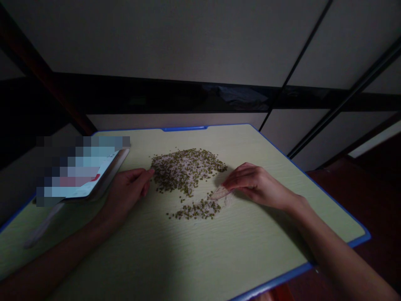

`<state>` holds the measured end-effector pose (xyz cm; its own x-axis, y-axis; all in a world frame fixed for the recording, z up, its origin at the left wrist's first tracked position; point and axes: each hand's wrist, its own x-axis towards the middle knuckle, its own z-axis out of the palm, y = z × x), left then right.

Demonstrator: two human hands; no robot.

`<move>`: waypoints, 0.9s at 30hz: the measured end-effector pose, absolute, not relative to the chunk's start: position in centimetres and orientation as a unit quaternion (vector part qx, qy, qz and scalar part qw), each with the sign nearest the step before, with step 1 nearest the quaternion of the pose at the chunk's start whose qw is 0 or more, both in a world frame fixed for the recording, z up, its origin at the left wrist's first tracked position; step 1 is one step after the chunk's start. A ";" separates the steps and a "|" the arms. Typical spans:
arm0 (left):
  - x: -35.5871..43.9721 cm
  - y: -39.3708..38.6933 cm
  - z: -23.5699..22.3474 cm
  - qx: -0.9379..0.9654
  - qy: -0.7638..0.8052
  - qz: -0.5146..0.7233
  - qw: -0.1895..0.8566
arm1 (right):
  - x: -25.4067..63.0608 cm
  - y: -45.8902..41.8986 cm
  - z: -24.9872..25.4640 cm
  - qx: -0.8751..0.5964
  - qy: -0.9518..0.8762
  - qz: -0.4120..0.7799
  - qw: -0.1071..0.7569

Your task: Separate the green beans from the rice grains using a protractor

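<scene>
Right hand (261, 186) grips pale piece (220, 192) (near grains (199, 210)).

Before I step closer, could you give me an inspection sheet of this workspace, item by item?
Surface: pale tabletop with blue edging.
Things in use: large pile and nearer, smaller pile, both mixed green and pale grains.
Clutter: lit-screen device at left.
Hands: left hand curled at the large pile's edge; right hand pinching a thin pale piece by the smaller pile.
Cables: nothing certain; a pale strip near the device is too unclear to identify.
Surroundings: pale panels behind, dark red floor at right.
</scene>
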<state>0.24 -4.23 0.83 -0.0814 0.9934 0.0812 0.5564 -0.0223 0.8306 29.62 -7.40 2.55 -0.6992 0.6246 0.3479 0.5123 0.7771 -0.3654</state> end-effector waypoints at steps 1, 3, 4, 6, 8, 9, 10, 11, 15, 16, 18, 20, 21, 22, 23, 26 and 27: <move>0.2 -4.2 0.8 0.611 0.634 0.373 0.294 | 29.6 -7.4 2.6 -0.309 -0.914 0.123 0.233; 0.1 -4.2 0.6 0.610 0.633 0.376 0.293 | 29.6 -7.5 2.6 -0.304 -0.914 0.128 0.237; 0.1 -4.2 0.6 0.609 0.633 0.376 0.294 | 29.6 -7.5 2.6 -0.304 -0.913 0.130 0.238; 0.0 -4.2 0.6 0.607 0.634 0.376 0.296 | 29.8 -7.5 2.6 -0.307 -0.912 0.131 0.240; 0.0 -4.2 0.6 0.608 0.636 0.374 0.294 | 30.0 -7.4 2.6 -0.309 -0.911 0.128 0.240; 0.0 -4.2 0.7 0.609 0.636 0.373 0.292 | 30.1 -7.4 2.6 -0.310 -0.911 0.126 0.240; 0.1 -4.3 0.7 0.610 0.636 0.372 0.291 | 30.2 -7.3 2.6 -0.311 -0.911 0.123 0.240; 0.1 -4.3 0.8 0.610 0.636 0.372 0.290 | 30.3 -7.3 2.6 -0.313 -0.911 0.121 0.239; 0.3 -4.4 0.9 0.608 0.640 0.370 0.290 | 30.9 -7.1 2.5 -0.325 -0.908 0.119 0.237; 0.4 -4.4 1.0 0.608 0.641 0.368 0.290 | 31.0 -7.0 2.5 -0.327 -0.907 0.119 0.237; 0.4 -4.5 1.0 0.610 0.640 0.368 0.289 | 31.1 -7.0 2.5 -0.329 -0.906 0.118 0.238; 0.4 -4.5 1.1 0.612 0.637 0.369 0.288 | 31.1 -7.1 2.6 -0.331 -0.905 0.117 0.239; 0.4 -4.5 1.1 0.612 0.637 0.369 0.289 | 31.1 -7.1 2.6 -0.331 -0.905 0.116 0.240; 0.4 -4.5 1.1 0.611 0.638 0.368 0.289 | 31.1 -7.1 2.7 -0.330 -0.906 0.116 0.240; 0.4 -4.4 1.1 0.611 0.639 0.368 0.290 | 31.1 -7.1 2.8 -0.328 -0.906 0.117 0.240; 0.3 -4.4 0.9 0.608 0.637 0.371 0.295 | 31.0 -7.2 3.0 -0.321 -0.907 0.126 0.242; 0.2 -4.3 0.9 0.609 0.635 0.373 0.295 | 31.0 -7.2 3.0 -0.319 -0.907 0.128 0.244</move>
<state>0.24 -4.33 0.87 -0.0843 0.9933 0.0788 0.5526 -0.0192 0.8332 31.02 -7.22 2.99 -0.6771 0.6411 0.3613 0.5157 0.7637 -0.3884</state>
